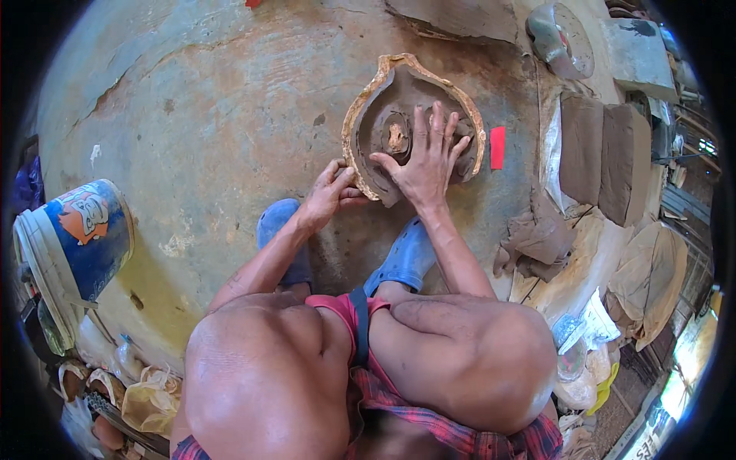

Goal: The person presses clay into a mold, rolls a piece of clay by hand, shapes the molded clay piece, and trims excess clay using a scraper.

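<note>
A rounded mould [351,130] with a rough tan rim and a pointed far end lies on the floor in front of me. Grey clay [402,90] lines its inside, with an oval raised ring around a small tan opening left of centre. My left hand [335,192] grips the rim at its near left edge, thumb on top and fingers curled against the outer side. Flat over the clay lies my right hand [425,165], its fingers spread and holding nothing. It hides the right middle of the mould's inside.
Just right of the mould is a red strip [497,148]. Farther right stand clay blocks [580,146], with torn clay lumps [540,238] nearer me. A grey ring-shaped object [563,42] sits at the far right. On the left a blue-and-white bucket [84,238] lies tipped over.
</note>
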Action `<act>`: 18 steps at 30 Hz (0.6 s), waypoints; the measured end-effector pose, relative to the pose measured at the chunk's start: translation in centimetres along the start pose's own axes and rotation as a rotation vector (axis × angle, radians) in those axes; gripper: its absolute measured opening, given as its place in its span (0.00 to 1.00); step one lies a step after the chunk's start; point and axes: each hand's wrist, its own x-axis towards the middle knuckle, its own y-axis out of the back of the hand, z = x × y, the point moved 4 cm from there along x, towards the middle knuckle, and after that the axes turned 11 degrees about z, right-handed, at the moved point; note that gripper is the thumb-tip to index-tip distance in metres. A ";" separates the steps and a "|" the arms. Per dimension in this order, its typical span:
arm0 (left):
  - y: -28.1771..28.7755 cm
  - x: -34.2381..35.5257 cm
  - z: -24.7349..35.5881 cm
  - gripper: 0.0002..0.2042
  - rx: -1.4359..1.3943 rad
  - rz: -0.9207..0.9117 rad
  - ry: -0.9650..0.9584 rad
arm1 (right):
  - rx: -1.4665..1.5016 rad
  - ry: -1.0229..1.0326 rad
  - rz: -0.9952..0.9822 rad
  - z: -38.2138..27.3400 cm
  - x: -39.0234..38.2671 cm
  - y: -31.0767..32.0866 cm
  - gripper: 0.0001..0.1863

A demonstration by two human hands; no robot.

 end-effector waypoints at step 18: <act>0.9 -0.7 0.1 0.20 -0.005 0.011 0.017 | -0.084 0.074 -0.016 1.4 1.3 3.7 0.70</act>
